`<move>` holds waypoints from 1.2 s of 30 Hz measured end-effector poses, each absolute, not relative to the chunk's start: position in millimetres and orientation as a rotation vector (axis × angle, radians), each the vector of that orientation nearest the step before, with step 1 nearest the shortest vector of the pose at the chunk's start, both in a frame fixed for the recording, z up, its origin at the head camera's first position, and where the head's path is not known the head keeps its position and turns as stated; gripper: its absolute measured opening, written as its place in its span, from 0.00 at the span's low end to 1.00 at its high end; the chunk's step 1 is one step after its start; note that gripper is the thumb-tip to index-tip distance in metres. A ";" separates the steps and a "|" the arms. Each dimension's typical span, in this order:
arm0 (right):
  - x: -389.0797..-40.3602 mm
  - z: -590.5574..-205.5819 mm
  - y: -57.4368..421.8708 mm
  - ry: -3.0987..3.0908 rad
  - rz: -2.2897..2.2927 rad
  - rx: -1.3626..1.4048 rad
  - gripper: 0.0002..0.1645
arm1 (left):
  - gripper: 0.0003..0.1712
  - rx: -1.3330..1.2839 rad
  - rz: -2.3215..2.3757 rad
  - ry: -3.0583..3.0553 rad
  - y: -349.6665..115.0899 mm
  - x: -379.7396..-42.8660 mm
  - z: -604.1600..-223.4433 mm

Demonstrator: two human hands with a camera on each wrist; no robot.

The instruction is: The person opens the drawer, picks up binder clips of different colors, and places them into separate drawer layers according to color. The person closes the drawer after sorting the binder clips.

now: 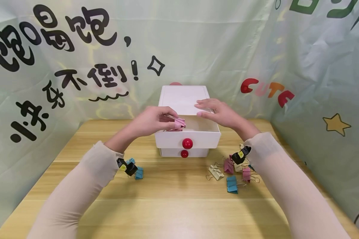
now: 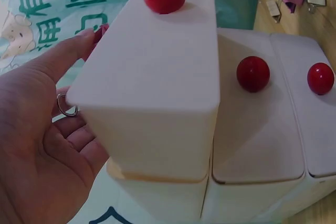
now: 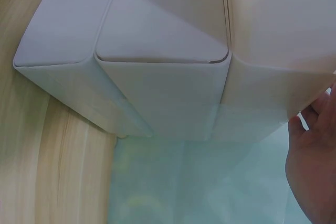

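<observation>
A white drawer cabinet (image 1: 182,94) stands at the back of the table, its top drawer (image 1: 169,140) pulled out. Over the left side of that drawer, my left hand (image 1: 151,122) pinches a pink binder clip (image 1: 180,123) between thumb and fingers. In the left wrist view the drawer front hides most of the clip, though a wire handle (image 2: 67,106) shows beside the palm. My right hand (image 1: 219,113) lies with extended fingers at the cabinet's right top edge. The right wrist view shows this hand (image 3: 315,161) beside the upper drawer, its fingertips partly out of frame.
Below, another drawer front with a red knob (image 1: 184,153) is pushed in. Several pink, cream and blue binder clips (image 1: 232,184) lie in a pile at the right, partly under my right wrist. Blue clips (image 1: 139,173) lie at the left. A printed cloth (image 1: 218,49) hangs behind the table.
</observation>
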State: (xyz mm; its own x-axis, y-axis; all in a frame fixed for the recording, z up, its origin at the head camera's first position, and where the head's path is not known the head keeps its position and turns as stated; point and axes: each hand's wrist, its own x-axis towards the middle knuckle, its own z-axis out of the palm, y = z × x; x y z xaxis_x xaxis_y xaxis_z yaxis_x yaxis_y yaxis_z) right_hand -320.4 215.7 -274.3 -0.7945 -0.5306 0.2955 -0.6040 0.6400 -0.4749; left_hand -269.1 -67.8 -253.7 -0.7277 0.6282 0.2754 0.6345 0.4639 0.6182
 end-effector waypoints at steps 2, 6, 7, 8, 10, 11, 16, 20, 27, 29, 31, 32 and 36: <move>-320.4 -273.5 215.8 -2.722 0.861 0.955 0.29 | 0.20 -1.163 -1.063 -2.680 -63.1 -269.6 -253.9; -320.5 -271.8 216.0 -2.711 0.866 0.963 0.29 | 0.23 -1.191 -0.982 -2.670 -52.5 -271.8 -252.5; -320.4 -271.5 216.1 -2.712 0.869 0.959 0.29 | 0.24 -1.198 -0.967 -2.669 -49.9 -272.2 -251.5; -320.4 -271.2 216.2 -2.712 0.872 0.953 0.29 | 0.24 -1.207 -0.951 -2.665 -47.4 -272.8 -250.4; -320.5 -270.5 216.7 -2.711 0.878 0.944 0.29 | 0.24 -1.218 -0.913 -2.651 -43.2 -273.7 -247.8; -320.4 -270.1 217.0 -2.712 0.882 0.937 0.29 | 0.24 -1.225 -0.899 -2.640 -41.5 -274.0 -246.6; -320.9 -268.3 217.8 -2.710 0.880 0.932 0.29 | 0.20 -1.220 -0.868 -2.574 -42.5 -275.0 -242.5; -322.0 -268.8 217.6 -2.710 0.872 0.936 0.29 | 0.17 -1.194 -0.874 -2.501 -50.9 -277.0 -242.6; -320.6 -274.3 216.7 -2.726 0.894 0.936 0.29 | 0.15 -1.154 -0.970 -2.457 -66.7 -285.4 -246.2; -320.2 -275.9 216.7 -2.732 0.889 0.933 0.29 | 0.16 -1.126 -0.960 -2.478 -71.0 -289.6 -248.2; -320.0 -276.8 216.6 -2.730 0.881 0.937 0.29 | 0.17 -1.096 -0.953 -2.500 -74.8 -294.7 -250.4; -320.1 -277.0 216.4 -2.729 0.875 0.937 0.29 | 0.18 -1.079 -0.949 -2.514 -76.8 -297.4 -251.5; -320.7 -276.3 215.5 -2.717 0.869 0.948 0.29 | 0.20 -1.027 -0.963 -2.553 -83.1 -307.8 -256.6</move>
